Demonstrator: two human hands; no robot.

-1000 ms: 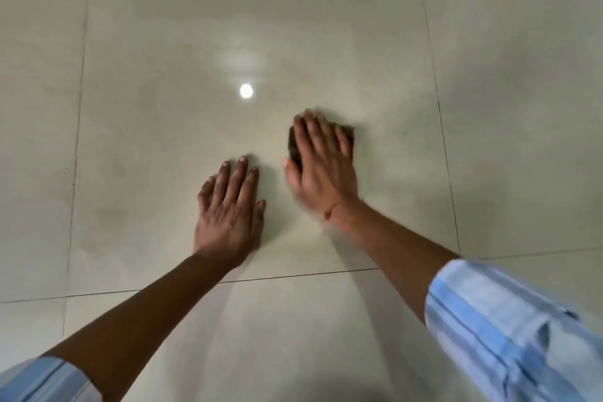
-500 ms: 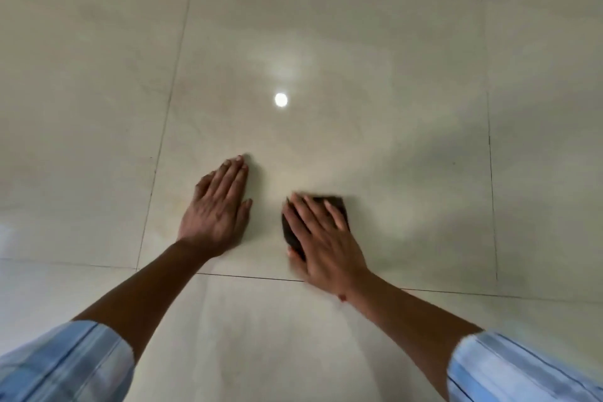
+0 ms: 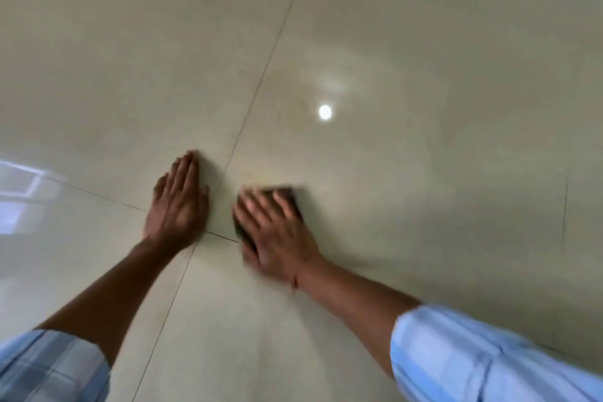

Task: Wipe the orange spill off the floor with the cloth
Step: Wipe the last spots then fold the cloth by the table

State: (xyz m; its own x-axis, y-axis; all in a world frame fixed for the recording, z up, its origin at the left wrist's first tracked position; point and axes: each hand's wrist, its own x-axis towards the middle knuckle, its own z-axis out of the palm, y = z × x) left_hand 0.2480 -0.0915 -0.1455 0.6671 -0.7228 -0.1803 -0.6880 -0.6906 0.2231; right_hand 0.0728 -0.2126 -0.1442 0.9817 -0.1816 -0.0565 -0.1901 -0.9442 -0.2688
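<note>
My right hand point(image 3: 277, 232) lies flat on a small dark cloth point(image 3: 287, 194) and presses it against the pale tiled floor point(image 3: 424, 173). Only the cloth's far edge and left side show past my spread fingers. The hand and cloth are blurred. My left hand point(image 3: 177, 206) rests flat on the floor a little to the left, fingers straight and together, holding nothing. A faint yellowish tint marks the tile point(image 3: 261, 173) just beyond the cloth. No clear orange spill shows.
Glossy beige tiles fill the view, with grout lines crossing near my left hand point(image 3: 228, 160). A round lamp reflection point(image 3: 325, 112) shines ahead of the cloth. A window reflection point(image 3: 19, 186) glares at the left edge.
My right hand slid the cloth from far ahead back toward me, then sideways. The view swung to the right and tilted. My left hand stayed flat on the floor.
</note>
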